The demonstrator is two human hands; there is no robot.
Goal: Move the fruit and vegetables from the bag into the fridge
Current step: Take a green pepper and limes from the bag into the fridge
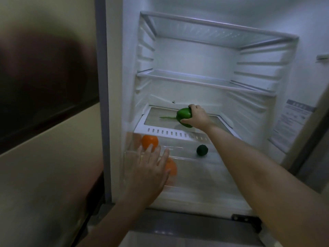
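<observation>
The fingers of the right hand (196, 117) are clamped around a green pepper (184, 116), which is held on or just above the glass shelf (160, 120) over the crisper drawer (187, 168); the forearm is stretched into the open fridge (195, 56) from the lower right; a thin green item, blurred, is seen on the shelf left of the pepper. The fingers of the left hand (151, 168) are spread apart and laid flat on the drawer's clear front edge, nothing being gripped; an orange (149, 141) is seen beyond the fingertips, a second orange fruit (171, 168) beside the hand, and a dark green round fruit (202, 150) well apart to the right, all inside the drawer.
</observation>
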